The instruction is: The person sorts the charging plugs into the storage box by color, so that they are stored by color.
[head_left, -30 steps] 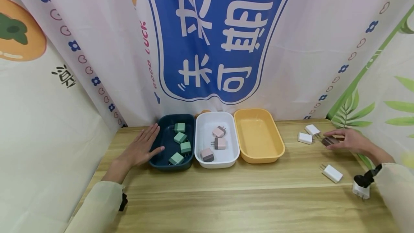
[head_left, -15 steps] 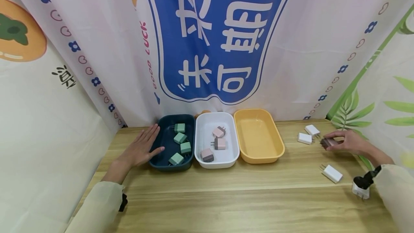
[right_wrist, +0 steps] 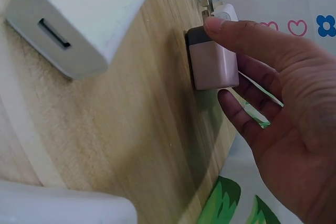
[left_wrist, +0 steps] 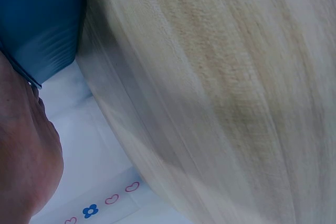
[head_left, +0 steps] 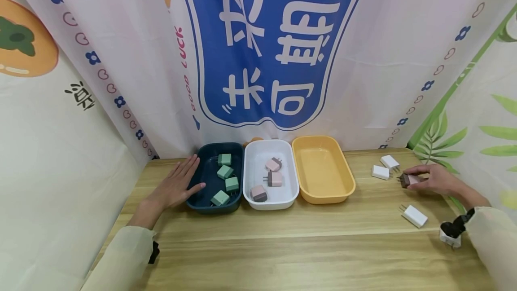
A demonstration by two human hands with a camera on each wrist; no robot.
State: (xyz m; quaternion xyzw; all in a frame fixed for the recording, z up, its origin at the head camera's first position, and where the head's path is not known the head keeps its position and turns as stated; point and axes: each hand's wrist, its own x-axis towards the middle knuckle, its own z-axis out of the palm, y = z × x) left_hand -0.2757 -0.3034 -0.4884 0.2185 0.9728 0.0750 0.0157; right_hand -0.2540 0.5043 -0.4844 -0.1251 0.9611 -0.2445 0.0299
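My right hand (head_left: pixel 439 180) pinches a pink and grey charger plug (right_wrist: pixel 214 66) between thumb and fingers, low over the right side of the table. In the head view its grey pronged end faces left, toward two white charger plugs (head_left: pixel 380 172). My left hand (head_left: pixel 174 186) rests on the left rim of the navy tray (head_left: pixel 196 204), fingers straight and thumb over the inside. Several green charger plugs (head_left: pixel 225 172) lie in that tray. The white tray (head_left: pixel 288 199) beside it holds three pink and grey charger plugs (head_left: pixel 258 193).
A yellow tray (head_left: pixel 324 174) stands right of the white one. Another white charger plug (head_left: pixel 414 216) lies nearer the front, and one more (head_left: pixel 449 239) is partly hidden by the black right wrist strap (head_left: pixel 458 224). A printed curtain (head_left: pixel 371 80) hangs behind the wooden table (head_left: pixel 282 255).
The charger plug in my right hand has turned, so its pink body now shows along with its prongs. That hand has shifted slightly toward the front; my left hand stays put.
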